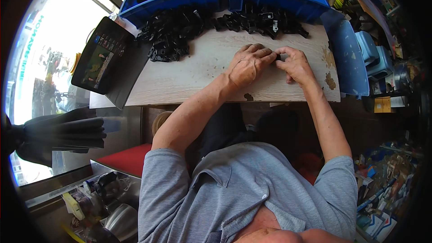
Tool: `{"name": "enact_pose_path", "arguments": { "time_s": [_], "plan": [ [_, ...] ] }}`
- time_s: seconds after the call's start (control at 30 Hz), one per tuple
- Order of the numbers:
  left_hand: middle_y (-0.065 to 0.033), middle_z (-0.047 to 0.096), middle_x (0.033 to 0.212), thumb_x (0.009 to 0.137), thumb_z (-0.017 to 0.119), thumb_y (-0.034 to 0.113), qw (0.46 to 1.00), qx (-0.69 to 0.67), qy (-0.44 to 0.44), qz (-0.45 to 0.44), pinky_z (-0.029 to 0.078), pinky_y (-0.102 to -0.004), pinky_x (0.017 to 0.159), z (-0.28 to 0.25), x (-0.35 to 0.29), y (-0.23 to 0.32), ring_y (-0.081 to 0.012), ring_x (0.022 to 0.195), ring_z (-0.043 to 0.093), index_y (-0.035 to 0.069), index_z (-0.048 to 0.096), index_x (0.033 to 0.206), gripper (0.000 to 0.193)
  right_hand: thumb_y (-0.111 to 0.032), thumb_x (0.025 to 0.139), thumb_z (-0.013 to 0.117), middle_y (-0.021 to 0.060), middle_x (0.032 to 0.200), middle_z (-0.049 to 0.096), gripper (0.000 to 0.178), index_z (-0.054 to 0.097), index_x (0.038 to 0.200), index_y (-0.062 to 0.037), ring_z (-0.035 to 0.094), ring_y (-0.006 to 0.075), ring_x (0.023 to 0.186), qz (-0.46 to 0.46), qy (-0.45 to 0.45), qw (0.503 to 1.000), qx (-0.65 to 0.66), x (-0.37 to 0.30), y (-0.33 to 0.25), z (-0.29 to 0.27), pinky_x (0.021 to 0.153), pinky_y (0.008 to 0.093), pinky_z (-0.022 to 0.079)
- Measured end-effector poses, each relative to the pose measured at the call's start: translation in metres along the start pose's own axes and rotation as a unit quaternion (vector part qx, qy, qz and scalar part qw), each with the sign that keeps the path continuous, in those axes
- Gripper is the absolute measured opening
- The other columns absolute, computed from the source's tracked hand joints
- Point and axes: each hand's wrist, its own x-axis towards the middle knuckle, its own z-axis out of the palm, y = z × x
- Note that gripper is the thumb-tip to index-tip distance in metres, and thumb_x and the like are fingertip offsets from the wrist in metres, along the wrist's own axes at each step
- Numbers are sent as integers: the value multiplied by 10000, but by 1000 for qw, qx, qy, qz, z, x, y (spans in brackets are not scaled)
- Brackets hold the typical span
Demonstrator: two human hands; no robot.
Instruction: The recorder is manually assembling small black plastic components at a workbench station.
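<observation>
My right hand (pixel 297 66) had a small dark part (pixel 281 57) pinched between thumb and forefinger, over the worn, pale table (pixel 193 76). My left hand (pixel 249 66) was palm down, its fingertips right beside that part; whether they gripped it, I could not tell. Beyond both, heaped black parts (pixel 168 31) lay before two blue bins (pixel 279 0).

Left hand (pixel 247 66) and right hand (pixel 297 65) near each other over pale table (pixel 180 78); right pinches small dark part (pixel 282 57) (mostly hidden). Black parts (pixel 171 31) heaped far left, tablet (pixel 101 56) left.
</observation>
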Motion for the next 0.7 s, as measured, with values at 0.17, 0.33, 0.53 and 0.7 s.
{"name": "enact_pose_path", "arguments": {
  "time_s": [0.17, 0.33, 0.53, 0.7],
  "plan": [
    [-88, 675, 1217, 839, 685, 127, 991, 102, 54, -72, 440, -463, 1051, -4, -8, 18, -332, 1258, 551, 101, 669, 1230, 393, -67, 829, 729, -13, 560, 491, 319, 660, 1138, -26, 448, 91, 373, 5, 5, 1000, -6, -8, 4, -2, 345, 274, 378],
    [-50, 674, 1149, 797, 759, 207, 894, 293, 185, -283, 422, -464, 949, -48, -40, -16, -315, 1194, 537, 132, 694, 1141, 358, -146, 824, 780, -23, 550, 486, 357, 619, 1096, 20, 434, 90, 369, -5, 49, 997, 63, -11, 11, -27, 354, 269, 378],
    [-57, 692, 1156, 817, 681, 134, 887, 331, 52, -318, 447, -449, 941, -59, -67, -30, -304, 1113, 584, 112, 709, 1116, 300, -181, 833, 787, 6, 547, 507, 325, 618, 1057, -17, 538, 137, 409, 54, 107, 976, 183, -4, 24, -60, 444, 324, 540],
    [-111, 681, 1202, 762, 642, -25, 956, 189, 56, -218, 515, -428, 913, -44, -61, -23, -342, 1058, 634, 62, 689, 1157, 407, -198, 848, 782, 18, 562, 495, 270, 666, 1041, -49, 593, 169, 502, 47, 276, 932, 231, 17, 43, -123, 539, 371, 600]
  ]
}}
